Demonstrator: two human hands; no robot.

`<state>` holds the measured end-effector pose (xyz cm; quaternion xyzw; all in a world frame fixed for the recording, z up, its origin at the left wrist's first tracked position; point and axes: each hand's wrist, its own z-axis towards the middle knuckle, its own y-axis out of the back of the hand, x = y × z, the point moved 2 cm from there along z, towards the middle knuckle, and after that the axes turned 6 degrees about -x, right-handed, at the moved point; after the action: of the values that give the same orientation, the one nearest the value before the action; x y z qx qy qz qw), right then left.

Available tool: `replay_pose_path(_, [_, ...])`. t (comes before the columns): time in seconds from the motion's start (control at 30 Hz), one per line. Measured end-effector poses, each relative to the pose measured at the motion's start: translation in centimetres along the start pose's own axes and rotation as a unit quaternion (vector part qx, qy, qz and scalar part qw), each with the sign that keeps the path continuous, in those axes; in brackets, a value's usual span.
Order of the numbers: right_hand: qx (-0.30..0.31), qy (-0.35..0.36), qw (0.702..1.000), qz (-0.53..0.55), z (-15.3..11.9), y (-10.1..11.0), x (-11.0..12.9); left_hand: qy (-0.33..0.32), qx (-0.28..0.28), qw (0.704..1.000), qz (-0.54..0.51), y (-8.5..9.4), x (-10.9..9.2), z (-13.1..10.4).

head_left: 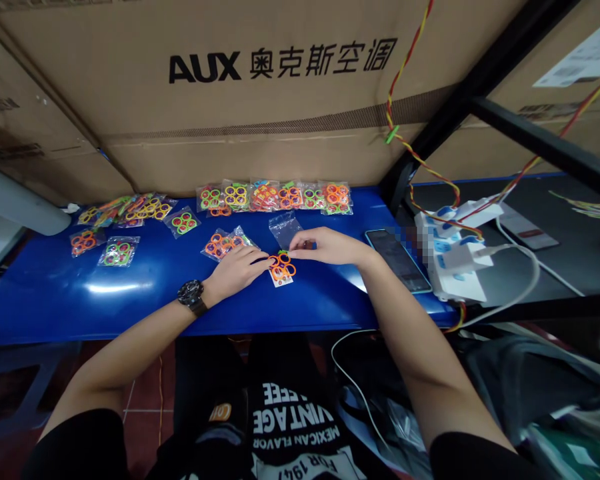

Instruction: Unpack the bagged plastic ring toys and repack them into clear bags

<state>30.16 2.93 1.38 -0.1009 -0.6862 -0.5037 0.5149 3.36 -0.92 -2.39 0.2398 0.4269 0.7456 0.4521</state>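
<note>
Orange rings (286,270): a small cluster in front of the person, between the two hands, lying partly over a white card (283,281) on the blue worktop (160,310).
Left fingers (253,257): stretched toward the rings, tips at their left edge.
Right fingers (300,253): thumb and forefinger close together, just beside the rings' upper edge and a small green piece (283,253).
Grip: too small and partly hidden to tell whether either hand's fingers are closed on anything.
Left hand (235,272): palm down, black watch (191,294) on the wrist.
Right hand (327,245): turned inward, facing the left one.
Clear bag (284,229): just beyond the rings, beside the right fingers.
Near packet (220,241): orange and purple rings in clear wrapping, partly behind the left hand.
Packet row (265,195): wrapped ring sets side by side along the worktop's far edge.
Left packets (150,208): more wrapped sets, some overlapping, others apart.
Phone (397,260): flat, right of the right hand.
Power strip (457,280): beside the phone, plugs and cables attached.
Cardboard box (280,107): behind everything, printed AUX.
</note>
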Motion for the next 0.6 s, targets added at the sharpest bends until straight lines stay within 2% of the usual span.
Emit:
replay_pose_path(0.17, [0.038, -0.011, 0.999, 0.025, -0.2, -0.3, 0.3, 0.011, -0.012, 1.000, -0.003, 0.1, 0.1, 0.1])
replay_pose_path(0.33, [-0.008, 0.005, 1.000, 0.012, 0.3, -0.7, -0.8, 0.020, -0.014, 1.000, -0.002, 0.2, 0.1, 0.0])
replay_pose_path(0.6, [0.005, -0.002, 0.998, -0.070, 0.7, -1.7, -1.7, 0.017, -0.034, 0.999, 0.023, 0.0, 0.0, 0.0])
